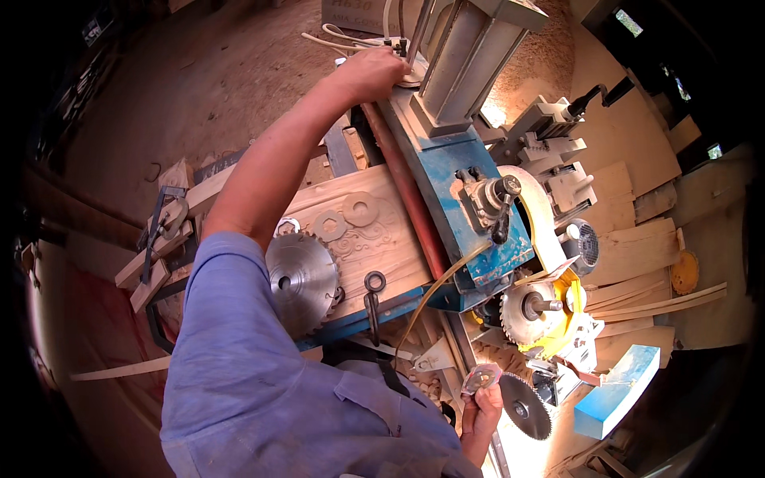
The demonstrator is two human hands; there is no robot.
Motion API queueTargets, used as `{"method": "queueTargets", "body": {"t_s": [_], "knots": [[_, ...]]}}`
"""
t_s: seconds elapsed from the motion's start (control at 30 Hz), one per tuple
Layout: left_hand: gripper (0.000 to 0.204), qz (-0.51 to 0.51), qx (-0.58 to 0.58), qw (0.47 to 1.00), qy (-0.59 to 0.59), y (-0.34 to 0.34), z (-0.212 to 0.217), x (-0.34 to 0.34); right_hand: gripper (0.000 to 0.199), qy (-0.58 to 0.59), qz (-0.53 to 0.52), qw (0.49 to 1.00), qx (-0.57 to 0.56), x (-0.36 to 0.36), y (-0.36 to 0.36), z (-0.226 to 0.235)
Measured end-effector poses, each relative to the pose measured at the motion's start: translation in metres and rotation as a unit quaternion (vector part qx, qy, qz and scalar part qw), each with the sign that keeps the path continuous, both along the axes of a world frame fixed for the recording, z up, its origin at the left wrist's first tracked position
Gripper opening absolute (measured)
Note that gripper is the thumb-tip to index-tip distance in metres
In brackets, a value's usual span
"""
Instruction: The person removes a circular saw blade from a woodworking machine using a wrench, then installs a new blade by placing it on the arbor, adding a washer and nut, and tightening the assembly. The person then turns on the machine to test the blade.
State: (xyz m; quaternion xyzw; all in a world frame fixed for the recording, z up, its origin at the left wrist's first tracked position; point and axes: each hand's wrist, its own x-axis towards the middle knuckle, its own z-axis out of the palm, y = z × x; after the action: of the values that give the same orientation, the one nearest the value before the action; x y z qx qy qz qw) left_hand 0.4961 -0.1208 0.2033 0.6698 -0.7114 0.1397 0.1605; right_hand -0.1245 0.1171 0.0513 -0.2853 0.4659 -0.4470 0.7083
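Note:
My left hand (376, 73) reaches over the blue machine (446, 171) to its far end, beside the grey upright column (470, 68) and some pale cables. Its fingers are curled, and what lies in them is hidden. Low on the right, my right hand (484, 408) grips a small round pinkish disc (481, 379) with a pale centre. A dark toothed circular saw blade (526, 406) is just beside that hand. Another toothed blade (518, 319) sits around a spindle, next to a yellow guard (570, 299).
On a carved wooden board (394, 235) lie a shiny saw blade (301, 283), two flat rings (360, 209) and a ring-ended wrench (373, 307). A lever valve (494, 199) tops the machine. At right are a blue block (617, 390) and stacked planks (637, 259).

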Motion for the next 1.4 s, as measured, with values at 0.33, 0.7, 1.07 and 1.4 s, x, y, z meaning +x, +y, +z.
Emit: {"method": "queueTargets", "body": {"t_s": [0.33, 0.7, 1.07, 1.4], "knots": [[0.024, -0.048, -0.163, 0.978, -0.122, -0.002, -0.005, 0.0, 0.053, -0.014, -0.014, 1.0, 0.013, 0.007, 0.005, 0.013], [0.019, 0.038, -0.419, 0.907, 0.027, -0.03, 0.027, -0.007, 0.051, -0.009, 0.01, 1.0, 0.001, 0.007, 0.0, 0.007], [0.029, 0.147, -0.397, 0.822, 0.382, -0.023, 0.082, -0.014, 0.044, -0.014, 0.026, 1.0, -0.005, 0.017, -0.011, 0.013], [0.031, 0.143, -0.473, 0.766, 0.411, -0.03, 0.09, -0.013, 0.037, 0.023, 0.096, 0.993, -0.062, 0.025, -0.035, -0.005]]}}
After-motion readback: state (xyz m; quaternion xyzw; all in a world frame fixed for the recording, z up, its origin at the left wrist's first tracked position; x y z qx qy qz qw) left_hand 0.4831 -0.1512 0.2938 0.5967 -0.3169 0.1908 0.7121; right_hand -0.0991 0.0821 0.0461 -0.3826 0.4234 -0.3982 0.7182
